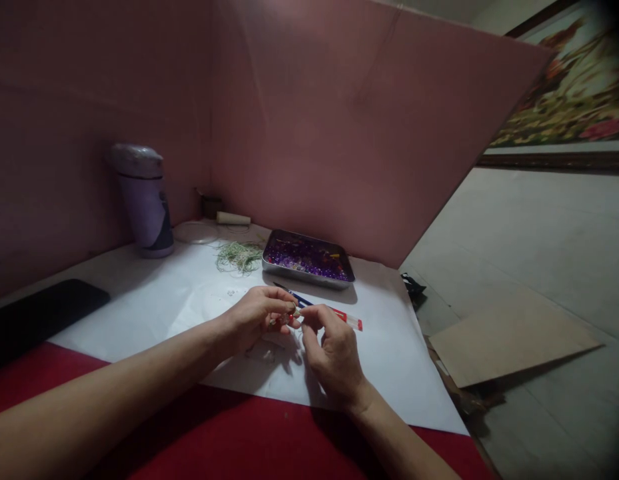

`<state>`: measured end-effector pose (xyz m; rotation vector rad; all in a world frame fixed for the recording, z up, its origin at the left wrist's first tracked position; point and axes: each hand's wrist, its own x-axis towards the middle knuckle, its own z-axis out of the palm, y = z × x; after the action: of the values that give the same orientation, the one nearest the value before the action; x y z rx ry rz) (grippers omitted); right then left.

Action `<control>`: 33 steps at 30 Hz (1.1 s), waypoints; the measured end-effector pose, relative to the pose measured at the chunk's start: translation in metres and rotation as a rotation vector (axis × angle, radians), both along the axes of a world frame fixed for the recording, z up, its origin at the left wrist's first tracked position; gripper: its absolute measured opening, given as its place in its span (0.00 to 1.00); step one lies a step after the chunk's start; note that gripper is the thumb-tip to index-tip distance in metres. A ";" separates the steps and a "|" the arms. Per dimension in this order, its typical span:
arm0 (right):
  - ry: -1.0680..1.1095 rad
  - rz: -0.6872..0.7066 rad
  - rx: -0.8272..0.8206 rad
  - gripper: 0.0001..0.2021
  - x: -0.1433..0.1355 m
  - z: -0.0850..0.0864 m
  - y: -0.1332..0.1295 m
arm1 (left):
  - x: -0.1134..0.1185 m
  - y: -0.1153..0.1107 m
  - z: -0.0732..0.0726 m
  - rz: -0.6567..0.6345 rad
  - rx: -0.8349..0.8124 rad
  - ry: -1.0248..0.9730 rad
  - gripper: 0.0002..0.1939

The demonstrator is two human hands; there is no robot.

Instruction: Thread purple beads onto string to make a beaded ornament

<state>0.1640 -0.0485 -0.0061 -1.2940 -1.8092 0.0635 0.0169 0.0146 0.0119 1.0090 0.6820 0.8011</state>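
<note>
We see two bare hands close together over a white sheet (pixel 389 360) on the table. The left hand (pixel 269 312) has its fingers closed on a small shiny red piece (pixel 285 319), up above the sheet. The right hand (pixel 334 350) is just beside it, with its thumb and pointing finger bent in toward the piece. The piece is tiny and dim here, so we cannot tell if the right fingers hold a bit of it too.

Just behind the hands we see a blue stick (pixel 292 294) with a dark tip, and a red and clear strip (pixel 352 321) near the right hand. Farther back is a metal tray (pixel 304 273) full of shiny purple beads (pixel 306 257). To its left lies a messy heap of green thread (pixel 238 257). A purple cup (pixel 145 207) stands upright near the pink wall (pixel 309 133), and a flat black thing (pixel 44 320) lies at the left. Red cloth (pixel 239 440) shows at the front.
</note>
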 end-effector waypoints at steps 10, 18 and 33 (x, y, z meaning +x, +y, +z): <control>-0.046 0.025 0.058 0.10 0.001 0.001 0.000 | 0.001 0.001 0.004 0.089 -0.009 0.010 0.05; -0.072 0.023 0.069 0.11 0.001 -0.001 -0.001 | 0.001 -0.001 0.003 0.102 0.009 0.011 0.03; -0.062 0.042 0.095 0.12 0.001 0.000 -0.002 | 0.002 -0.003 0.007 0.163 0.002 0.022 0.03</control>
<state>0.1651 -0.0509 -0.0060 -1.2029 -1.8693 -0.0389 0.0188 0.0118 0.0193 0.9742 0.7895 0.9337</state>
